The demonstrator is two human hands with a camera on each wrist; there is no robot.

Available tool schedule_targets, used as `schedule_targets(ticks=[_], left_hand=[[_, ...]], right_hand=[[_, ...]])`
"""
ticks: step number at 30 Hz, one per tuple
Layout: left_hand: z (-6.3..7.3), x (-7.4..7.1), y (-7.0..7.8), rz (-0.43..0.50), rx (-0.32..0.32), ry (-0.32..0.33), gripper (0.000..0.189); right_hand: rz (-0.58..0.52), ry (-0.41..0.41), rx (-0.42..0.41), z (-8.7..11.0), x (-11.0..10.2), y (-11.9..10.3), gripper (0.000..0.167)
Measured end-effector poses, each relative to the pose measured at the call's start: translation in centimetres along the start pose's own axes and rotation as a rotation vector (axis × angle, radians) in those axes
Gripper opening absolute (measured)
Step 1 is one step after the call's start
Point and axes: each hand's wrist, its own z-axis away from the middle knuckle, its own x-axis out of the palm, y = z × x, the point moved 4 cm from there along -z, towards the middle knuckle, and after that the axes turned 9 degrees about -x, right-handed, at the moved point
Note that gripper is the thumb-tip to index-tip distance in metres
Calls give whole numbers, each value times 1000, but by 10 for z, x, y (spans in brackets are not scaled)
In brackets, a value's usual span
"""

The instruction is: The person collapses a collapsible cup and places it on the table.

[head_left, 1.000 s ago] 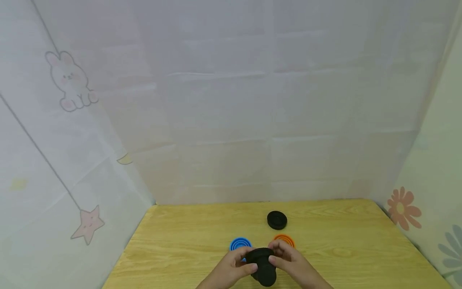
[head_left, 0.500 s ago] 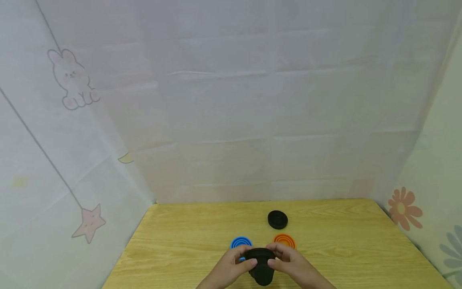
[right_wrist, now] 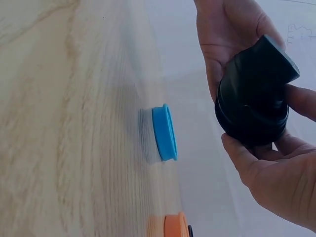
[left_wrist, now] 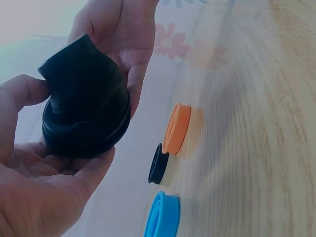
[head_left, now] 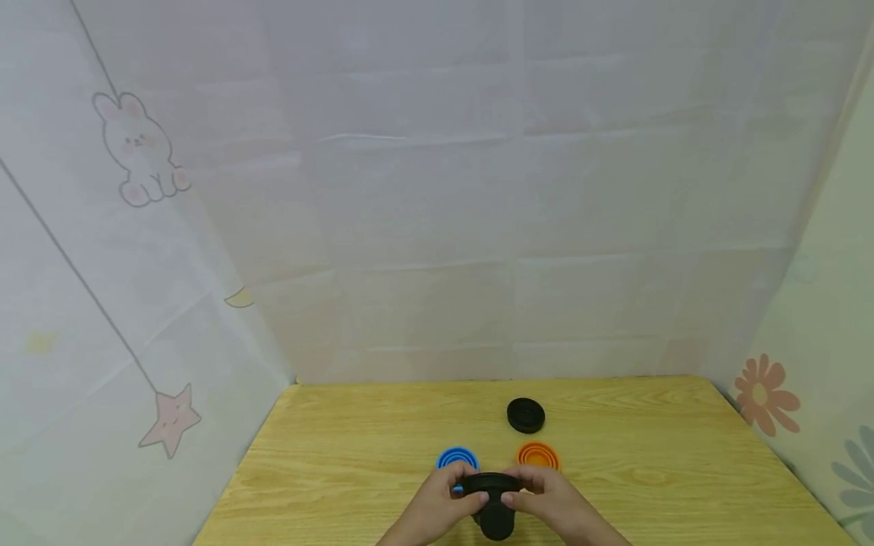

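Both hands hold a black collapsible cup (head_left: pixel 497 523) at the near side of the table. Its wide round rim faces away from me, and its narrower end sticks out toward me. My left hand (head_left: pixel 437 500) grips the rim from the left, thumb on the near side. From the right, my right hand (head_left: pixel 556 504) grips it the same way. In the left wrist view the cup (left_wrist: pixel 84 98) has a narrow part bent to one side above stepped rings near the rim. The right wrist view shows fingers curled under the rim of the cup (right_wrist: pixel 256 89).
Just beyond the hands, a blue ringed disc (head_left: pixel 456 456) lies on the left and an orange one (head_left: pixel 538 455) on the right, both flat on the wooden table (head_left: pixel 355 432). Farther back lies a black disc (head_left: pixel 526 415). A pale printed cloth (head_left: pixel 410 227) hangs behind.
The cup's narrow end has swung slightly left and now points more straight toward me. Its rim has dropped a little. Both hands keep their grip, and the discs have stayed put.
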Motion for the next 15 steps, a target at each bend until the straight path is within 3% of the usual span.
schedule_targets(ticks=[15], left_hand=[[-5, -5, -7, -53, -27, 16, 16]], right_hand=[[70, -14, 10, -4, 1, 3, 30]])
